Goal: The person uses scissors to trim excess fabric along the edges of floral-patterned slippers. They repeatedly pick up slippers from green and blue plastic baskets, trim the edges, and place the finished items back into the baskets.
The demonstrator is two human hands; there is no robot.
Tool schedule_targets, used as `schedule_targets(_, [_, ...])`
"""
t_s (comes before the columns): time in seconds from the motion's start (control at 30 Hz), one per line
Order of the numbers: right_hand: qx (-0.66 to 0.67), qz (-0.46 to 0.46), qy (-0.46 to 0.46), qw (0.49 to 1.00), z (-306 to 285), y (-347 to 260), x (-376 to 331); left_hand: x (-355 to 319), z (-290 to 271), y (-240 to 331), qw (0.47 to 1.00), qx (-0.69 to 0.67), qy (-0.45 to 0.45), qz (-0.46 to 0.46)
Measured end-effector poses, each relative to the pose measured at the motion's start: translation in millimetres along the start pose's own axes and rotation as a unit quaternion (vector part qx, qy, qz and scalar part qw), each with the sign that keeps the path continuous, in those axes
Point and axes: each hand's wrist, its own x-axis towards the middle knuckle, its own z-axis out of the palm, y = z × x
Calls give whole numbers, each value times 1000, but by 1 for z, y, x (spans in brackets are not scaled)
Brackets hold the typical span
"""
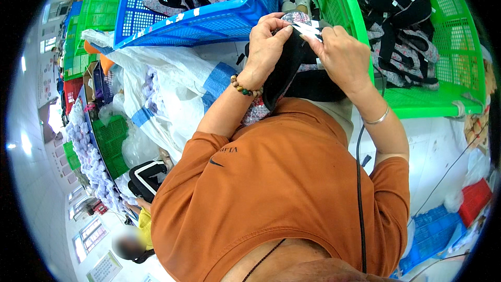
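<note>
In front of my lap, a black fabric piece with a grey-pink floral side (284,70) hangs from my fingers; it looks like a soft slipper. My left hand (265,47) is closed on its upper edge, thumb and forefinger pinched together. A white strip, like a label (307,30), lies at that edge between the hands. My right hand (342,57) is closed too, with thumb and fingertips pinching the strip's right end. Another black piece (315,84) rests across my lap below. My palms hide part of the held piece.
A blue crate (209,23) ahead and a green crate (412,96) at right hold several similar floral-and-black pieces. White plastic sheeting (177,78) lies at left. A black cable (359,177) runs down my front. A person in yellow (145,227) is at far left.
</note>
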Motion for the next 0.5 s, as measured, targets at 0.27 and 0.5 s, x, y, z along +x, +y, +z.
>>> schedule_targets(0.27, [1,-1,-20,1000,-1,1,-2,3,-5,-8,999,-17,28,3])
schedule_targets(0.5, [11,4,-23,1000,2,0,-2,-2,1,0,999,36,21,30])
